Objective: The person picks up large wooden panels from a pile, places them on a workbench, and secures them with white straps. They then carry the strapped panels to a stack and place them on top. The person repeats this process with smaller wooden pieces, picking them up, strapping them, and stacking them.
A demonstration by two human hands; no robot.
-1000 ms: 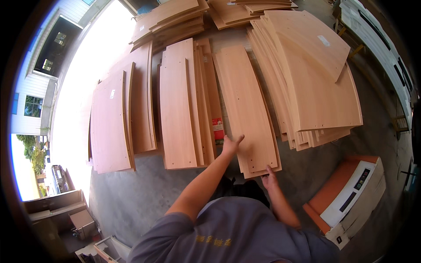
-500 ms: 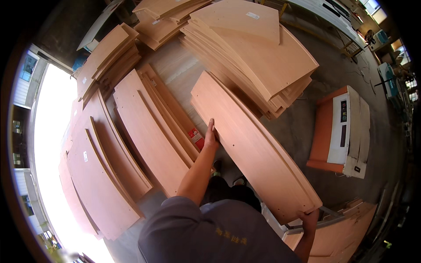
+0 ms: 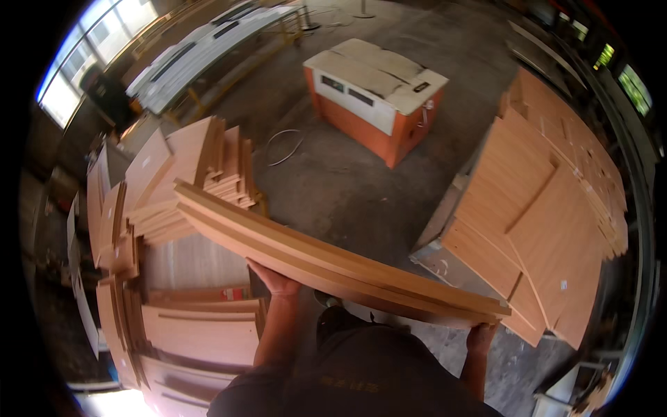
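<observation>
Holding the boards [image 3: 333,262] steady needs level, even support: left grip [image 3: 278,281] clasping the underside, right grip [image 3: 481,336] pinching the end.

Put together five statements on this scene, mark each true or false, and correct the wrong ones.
1. The left hand and right hand both hold the carried boards. True.
2. The carried boards lie flat on the floor. False: they are held up above the floor.
3. The machine has a pale top and an orange lower body. True.
4. The right hand is at the middle of the carried boards. False: it is at their right end.
5. The board stack at the right of the picture bears a small white label. True.
</observation>
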